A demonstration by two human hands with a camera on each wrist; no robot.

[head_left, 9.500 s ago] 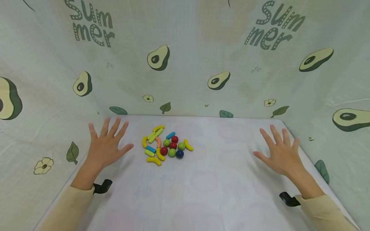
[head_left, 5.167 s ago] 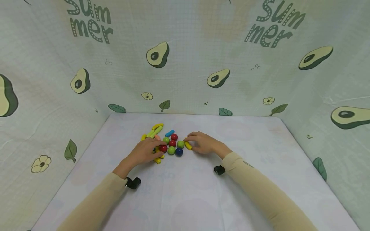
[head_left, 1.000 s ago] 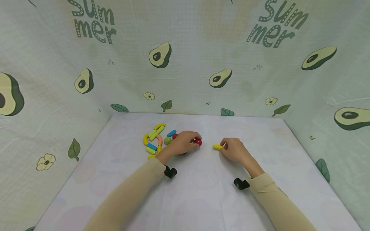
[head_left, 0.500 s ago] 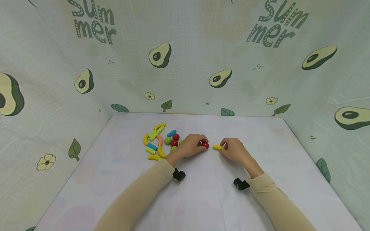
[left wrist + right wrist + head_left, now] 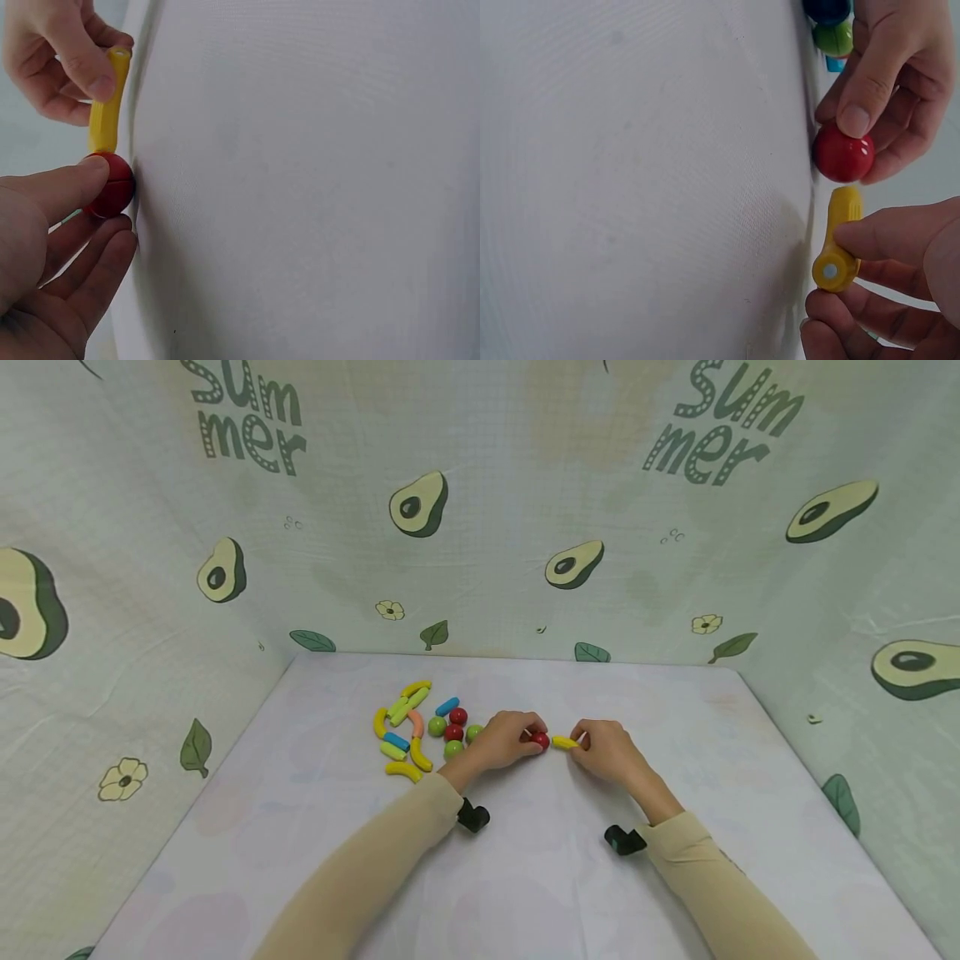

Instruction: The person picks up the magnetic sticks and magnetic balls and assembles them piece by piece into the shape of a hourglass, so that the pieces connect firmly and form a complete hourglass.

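Note:
My left hand (image 5: 501,739) pinches a glossy red ball (image 5: 541,742) between thumb and fingers, low over the table. Facing it, my right hand (image 5: 607,750) holds a short, curved yellow rod (image 5: 564,742) by its right part, with the free end pointing at the ball. In the left wrist view the rod (image 5: 106,120) reaches the edge of the ball (image 5: 116,187). From the right wrist, a narrow gap shows between the ball (image 5: 845,154) and the tip of the rod (image 5: 838,247), whose near end bears a small pale disc.
Left of my hands lie more balls and rods: red balls (image 5: 453,732), green balls (image 5: 437,726), yellow curved rods (image 5: 403,770), blue rods (image 5: 447,706), light green rods (image 5: 392,751) and an orange one (image 5: 416,723). A dark blue ball (image 5: 827,9) shows from the right wrist. Patterned cloth surrounds the table.
Both hands were spread open at first; the right then took the yellow rod and moved it right. Over the last second my left hand carried the red ball rightward to the rod's tip.

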